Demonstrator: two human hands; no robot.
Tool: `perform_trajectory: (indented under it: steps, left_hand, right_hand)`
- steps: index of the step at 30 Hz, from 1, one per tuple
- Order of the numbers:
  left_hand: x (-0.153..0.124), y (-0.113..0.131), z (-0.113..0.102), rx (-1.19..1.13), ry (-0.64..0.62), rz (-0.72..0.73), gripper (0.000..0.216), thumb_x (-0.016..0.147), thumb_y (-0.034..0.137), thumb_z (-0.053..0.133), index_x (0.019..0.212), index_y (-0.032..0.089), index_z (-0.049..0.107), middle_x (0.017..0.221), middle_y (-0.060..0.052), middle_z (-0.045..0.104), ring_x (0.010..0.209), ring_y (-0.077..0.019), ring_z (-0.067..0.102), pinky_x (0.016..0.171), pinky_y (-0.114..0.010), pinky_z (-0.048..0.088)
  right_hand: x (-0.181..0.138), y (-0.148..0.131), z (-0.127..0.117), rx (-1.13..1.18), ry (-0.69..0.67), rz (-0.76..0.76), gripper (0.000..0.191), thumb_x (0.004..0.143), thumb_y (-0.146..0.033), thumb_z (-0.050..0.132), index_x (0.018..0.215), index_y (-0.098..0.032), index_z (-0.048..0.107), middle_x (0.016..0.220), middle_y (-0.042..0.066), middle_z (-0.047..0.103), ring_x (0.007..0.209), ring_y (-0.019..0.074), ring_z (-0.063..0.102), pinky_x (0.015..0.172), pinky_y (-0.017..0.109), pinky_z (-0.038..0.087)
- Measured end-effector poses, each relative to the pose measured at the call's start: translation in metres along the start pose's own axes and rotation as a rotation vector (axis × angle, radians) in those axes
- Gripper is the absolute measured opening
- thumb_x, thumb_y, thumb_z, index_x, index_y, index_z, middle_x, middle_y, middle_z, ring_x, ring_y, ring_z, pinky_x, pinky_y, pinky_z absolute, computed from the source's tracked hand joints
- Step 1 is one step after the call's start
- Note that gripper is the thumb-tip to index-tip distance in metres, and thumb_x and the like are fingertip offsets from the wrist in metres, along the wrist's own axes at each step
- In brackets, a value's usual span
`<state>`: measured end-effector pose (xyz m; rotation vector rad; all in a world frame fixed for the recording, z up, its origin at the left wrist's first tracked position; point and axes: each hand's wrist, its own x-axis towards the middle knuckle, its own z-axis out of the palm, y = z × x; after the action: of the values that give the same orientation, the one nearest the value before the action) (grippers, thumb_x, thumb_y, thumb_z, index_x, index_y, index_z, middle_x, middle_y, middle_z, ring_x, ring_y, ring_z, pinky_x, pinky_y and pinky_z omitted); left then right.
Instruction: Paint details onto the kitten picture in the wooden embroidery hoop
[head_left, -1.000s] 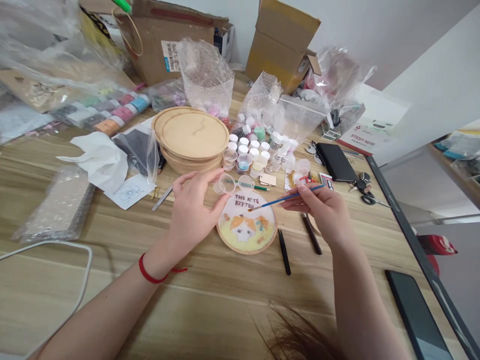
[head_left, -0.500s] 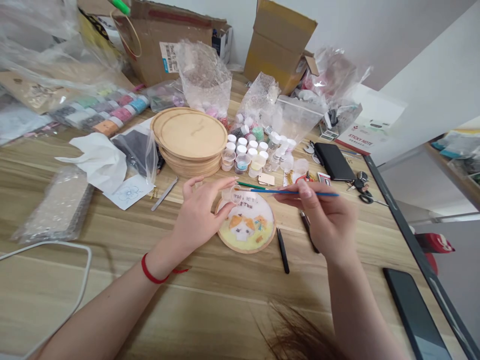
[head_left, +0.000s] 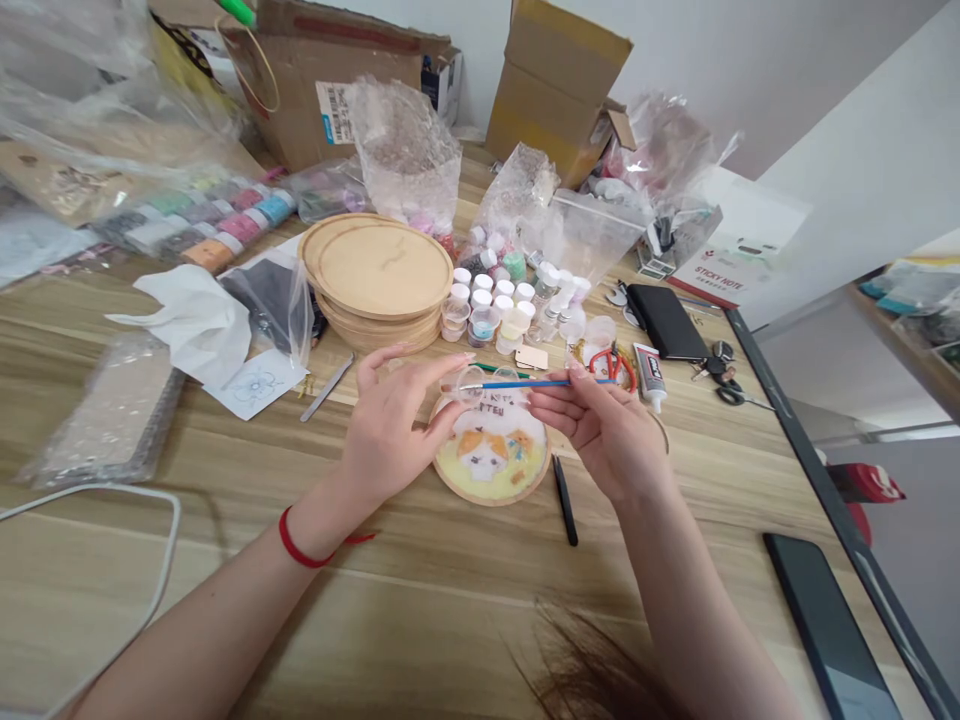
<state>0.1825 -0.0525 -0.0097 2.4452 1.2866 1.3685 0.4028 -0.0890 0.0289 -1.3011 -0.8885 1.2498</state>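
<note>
Above the round painted wooden plaque, two hands work close together: the left hand pinches one small clear plastic cup between thumb and fingers, and the right hand grips one blue-handled paintbrush narrowly, its tip at the cup. One pair of black tweezers lies just beside the plaque, and one stack of wooden discs sits beyond.

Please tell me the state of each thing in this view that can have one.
Left hand, pinching a small clear cup
Right hand, holding a blue paintbrush
Wooden-framed cat picture, lying flat
Wooden discs, stacked flat
Black tweezers, lying closed
</note>
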Motion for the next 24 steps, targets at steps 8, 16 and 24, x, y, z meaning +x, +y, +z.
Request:
perform_trajectory:
  steps: [8,16,24]
  left_hand:
    - [0.001,-0.007,0.000,0.072,0.100,-0.094,0.043,0.088,0.039,0.073,0.127,0.029,0.057,0.113,-0.003,0.077,0.108,-0.0265,0.072,0.104,-0.048,0.048]
    - [0.000,-0.004,0.001,0.065,0.073,-0.130,0.042,0.090,0.040,0.071,0.128,0.030,0.057,0.111,-0.003,0.077,0.111,-0.0276,0.070,0.104,-0.049,0.048]
    - [0.002,-0.006,0.002,0.038,0.127,-0.041,0.046,0.087,0.035,0.075,0.129,0.029,0.056,0.110,-0.002,0.078,0.103,-0.0254,0.073,0.105,-0.046,0.047]
  right_hand:
    - [0.006,-0.023,-0.044,-0.003,0.181,-0.139,0.025,0.087,-0.044,0.074,0.083,-0.019,0.074,0.075,0.006,0.081,0.070,0.0215,0.080,0.071,0.033,0.068]
    - [0.002,-0.036,-0.055,-0.329,0.265,-0.148,0.043,0.068,-0.059,0.086,0.071,-0.018,0.074,0.064,0.007,0.076,0.054,0.0218,0.075,0.052,0.031,0.066]
    - [0.003,-0.030,-0.046,-0.425,0.243,-0.112,0.048,0.065,-0.067,0.083,0.068,-0.019,0.075,0.066,0.008,0.075,0.056,0.0226,0.075,0.052,0.031,0.066]
